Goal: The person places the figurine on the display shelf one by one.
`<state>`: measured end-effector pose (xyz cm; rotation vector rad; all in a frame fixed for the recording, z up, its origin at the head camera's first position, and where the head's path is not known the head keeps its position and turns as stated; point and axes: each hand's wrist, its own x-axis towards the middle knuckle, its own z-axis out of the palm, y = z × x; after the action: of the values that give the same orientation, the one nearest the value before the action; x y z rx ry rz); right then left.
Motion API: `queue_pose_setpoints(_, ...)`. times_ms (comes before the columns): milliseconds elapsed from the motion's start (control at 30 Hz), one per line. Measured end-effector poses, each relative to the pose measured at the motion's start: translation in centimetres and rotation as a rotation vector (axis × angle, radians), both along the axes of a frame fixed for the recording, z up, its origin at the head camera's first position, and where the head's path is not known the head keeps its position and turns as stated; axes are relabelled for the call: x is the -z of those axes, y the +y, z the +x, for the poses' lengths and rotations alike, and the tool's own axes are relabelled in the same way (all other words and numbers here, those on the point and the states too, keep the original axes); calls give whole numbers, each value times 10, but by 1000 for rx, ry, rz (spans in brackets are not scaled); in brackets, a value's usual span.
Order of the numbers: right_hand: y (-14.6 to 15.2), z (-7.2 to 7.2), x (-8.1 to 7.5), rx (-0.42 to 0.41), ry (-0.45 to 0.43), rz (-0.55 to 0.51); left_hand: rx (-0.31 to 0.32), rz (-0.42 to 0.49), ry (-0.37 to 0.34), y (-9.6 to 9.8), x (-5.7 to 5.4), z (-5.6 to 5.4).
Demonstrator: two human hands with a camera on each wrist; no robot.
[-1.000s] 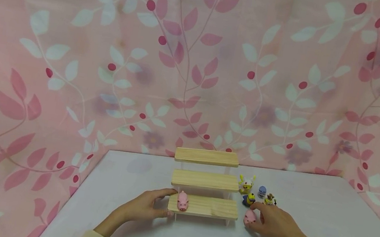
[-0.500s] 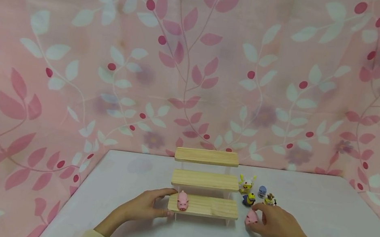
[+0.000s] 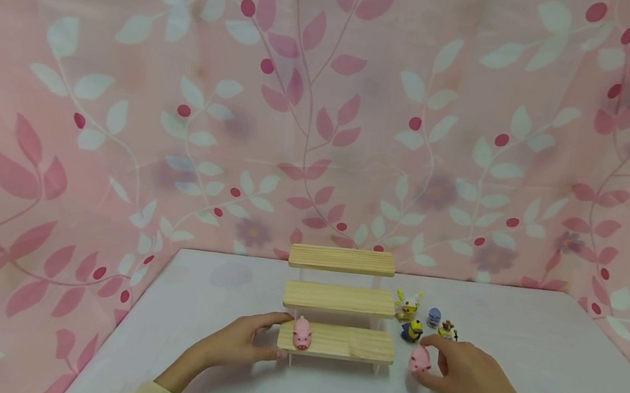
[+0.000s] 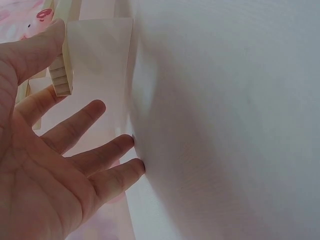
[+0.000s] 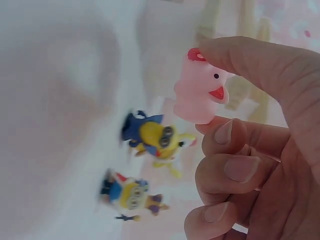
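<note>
the right hand (image 3: 465,376) pinches a rounded pink pig figure (image 3: 420,360) between thumb and forefinger; left of that grip, the left hand (image 3: 239,343) clasps a pale wooden 3-tier stand (image 3: 340,299) by its lowest board (image 3: 337,341). a light pinch, clear of the blue-and-yellow figurine (image 3: 411,331) just beyond, should serve.

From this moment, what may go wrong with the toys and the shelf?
The pink pig in the right hand might slip from its finger pinch. That hand could bump the small figures close behind it. The left hand holds the lowest board; a jerk might topple the second pig on it.
</note>
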<state>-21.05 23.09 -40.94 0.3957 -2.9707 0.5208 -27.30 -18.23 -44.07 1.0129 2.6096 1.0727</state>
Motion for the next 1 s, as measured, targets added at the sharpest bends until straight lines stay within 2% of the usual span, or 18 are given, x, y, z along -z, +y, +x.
queue_pose_setpoints(233, -8, 8, -16, -50, 90, 9, -6, 4, -6, 0, 0, 1)
queue_pose_setpoints(500, -21, 10, -25, -95, 140, 12, -7, -2, -5, 0, -1, 3)
queue_pose_setpoints(733, -33, 3, -31, -175, 206, 7, -13, 1, 1, 0, -1, 3)
queue_pose_setpoints(1000, -49, -8, -31, -249, 195, -45, -5, -4, -2, 0, -1, 1)
